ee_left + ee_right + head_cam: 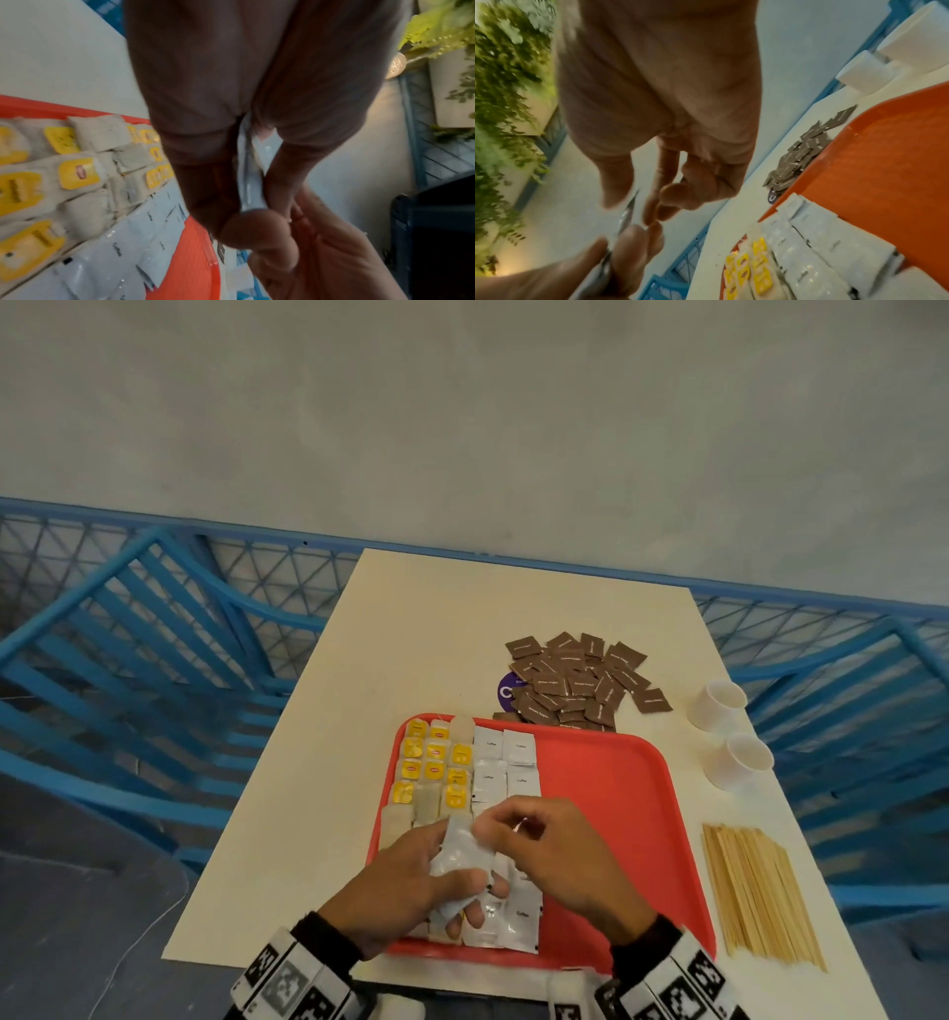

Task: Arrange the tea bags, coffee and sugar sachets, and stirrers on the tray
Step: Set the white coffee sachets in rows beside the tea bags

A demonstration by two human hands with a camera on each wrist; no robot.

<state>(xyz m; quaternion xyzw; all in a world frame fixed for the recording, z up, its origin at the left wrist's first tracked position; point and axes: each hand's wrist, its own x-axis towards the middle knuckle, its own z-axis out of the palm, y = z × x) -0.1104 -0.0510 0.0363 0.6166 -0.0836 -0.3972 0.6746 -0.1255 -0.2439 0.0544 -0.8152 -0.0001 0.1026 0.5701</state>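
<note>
My left hand (429, 870) grips a small stack of white coffee sachets (459, 852) above the near left part of the red tray (616, 788). My right hand (493, 827) pinches the top edge of that stack between thumb and fingers. The left wrist view shows the coffee sachets (250, 182) edge-on between my thumb and fingers. Rows of yellow-tagged tea bags (434, 767) fill the tray's left side, and laid-out coffee sachets (506, 762) lie beside them. Brown sugar sachets (580, 680) are heaped on the table beyond the tray. Wooden stirrers (760, 891) lie to the tray's right.
Two white paper cups (719, 706) (742, 762) stand at the table's right edge. A purple disc (506, 693) peeks from under the sugar heap. Blue slatted chairs (154, 660) and a blue mesh fence flank the table. The tray's right half is bare red.
</note>
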